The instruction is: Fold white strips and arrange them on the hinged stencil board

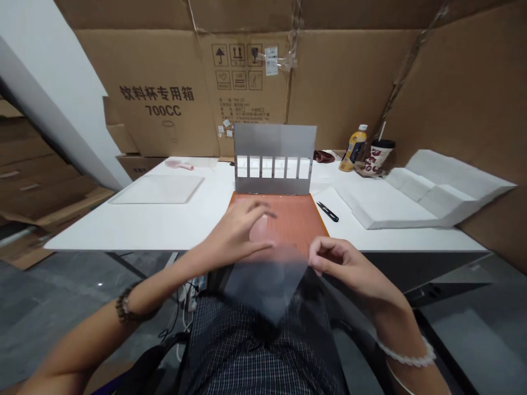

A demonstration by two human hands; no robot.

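My right hand [340,260] pinches the corner of a thin translucent plastic sheet [263,288] at the table's front edge. The sheet hangs over my lap, blurred and partly see-through. My left hand [242,227] is over an orange-red board [294,216], its thumb and fingers apart and slightly blurred. A pale, shiny patch shows between that thumb and the fingers; I cannot tell what it is. Hinged up at the board's far edge stands a grey plate [275,140] with a row of several rectangular openings.
Black thread snips [328,212] lie right of the board. Farther right is white foam packaging [395,203], with a yellow bottle [353,149] and a lidded cup [376,158] behind it. A flat white stack [158,189] and a pink brush [179,164] sit left. Cardboard [164,66] walls the back.
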